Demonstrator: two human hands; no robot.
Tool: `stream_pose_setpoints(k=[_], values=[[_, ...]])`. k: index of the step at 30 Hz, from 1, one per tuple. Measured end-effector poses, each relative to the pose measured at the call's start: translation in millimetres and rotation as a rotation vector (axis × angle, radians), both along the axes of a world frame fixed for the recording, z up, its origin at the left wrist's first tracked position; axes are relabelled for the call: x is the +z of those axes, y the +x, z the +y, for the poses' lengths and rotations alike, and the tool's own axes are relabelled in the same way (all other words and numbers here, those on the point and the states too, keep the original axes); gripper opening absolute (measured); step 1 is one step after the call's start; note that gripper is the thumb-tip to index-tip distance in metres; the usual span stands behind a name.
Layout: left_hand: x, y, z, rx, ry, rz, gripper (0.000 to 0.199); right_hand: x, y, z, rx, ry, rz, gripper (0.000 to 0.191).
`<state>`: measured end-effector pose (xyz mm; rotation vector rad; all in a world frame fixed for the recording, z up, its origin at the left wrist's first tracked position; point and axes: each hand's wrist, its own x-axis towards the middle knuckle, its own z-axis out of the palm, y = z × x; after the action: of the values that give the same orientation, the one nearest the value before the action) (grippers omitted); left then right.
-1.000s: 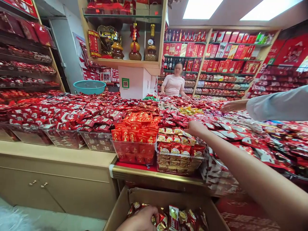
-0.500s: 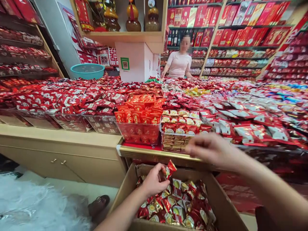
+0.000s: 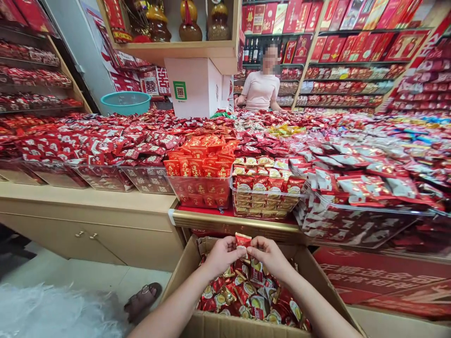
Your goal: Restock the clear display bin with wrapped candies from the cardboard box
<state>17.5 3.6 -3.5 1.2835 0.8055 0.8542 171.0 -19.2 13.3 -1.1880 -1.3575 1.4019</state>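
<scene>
Between my two hands a small red and gold wrapped candy (image 3: 243, 241) is held upright above an open cardboard box (image 3: 186, 286). My left hand (image 3: 222, 256) pinches its left side, thumb in front. On the other side my right hand (image 3: 268, 256) pinches its right edge between thumb and fingers. Inside the box lie many loose wrapped candies (image 3: 243, 291) of the same red and gold kind. Just beyond, on the counter edge, stands a clear bin (image 3: 266, 199) with similar packets stacked in rows, the upper ones standing.
A clear bin of bright red packets (image 3: 199, 183) adjoins on the left, and a large bin of red and white packets (image 3: 352, 216) on the right. The gold counter edge (image 3: 232, 223) runs above the box. A person (image 3: 261, 89) stands behind the counter. White fluffy material (image 3: 52, 312) is at lower left.
My right hand has come down from beside the packet bin to the candy in my left hand. Both hands now grip it. The view has shifted slightly.
</scene>
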Motion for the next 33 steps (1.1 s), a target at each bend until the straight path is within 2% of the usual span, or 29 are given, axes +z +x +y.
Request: stream_pose_setpoints(k=[4, 11, 16, 21, 26, 33], values=[[-1.7, -0.2, 0.3, 0.036, -0.015, 0.009, 0.034, -9.2, -3.6, 0.0, -0.011, -0.010, 0.087, 0.025], [5.7, 1.2, -0.5, 0.080, 0.041, 0.131, 0.031, -15.7, -2.3, 2.0, -0.119, 0.120, -0.042, 0.030], [-0.2, -2.5, 2.7, 0.159, -0.025, 0.110, 0.033, -11.7, -10.8, -0.5, -0.045, -0.035, 0.155, 0.030], [3.5, -2.4, 0.5, 0.089, -0.165, 0.016, 0.035, -11.7, -10.6, 0.9, -0.108, -0.058, 0.120, 0.030], [3.6, -2.9, 0.1, 0.099, -0.110, -0.060, 0.033, -12.5, -8.8, 1.2, -0.040, -0.014, 0.141, 0.029], [0.7, -4.8, 0.9, 0.027, -0.133, -0.072, 0.032, -12.7, -7.7, 2.2, -0.158, 0.062, 0.018, 0.032]])
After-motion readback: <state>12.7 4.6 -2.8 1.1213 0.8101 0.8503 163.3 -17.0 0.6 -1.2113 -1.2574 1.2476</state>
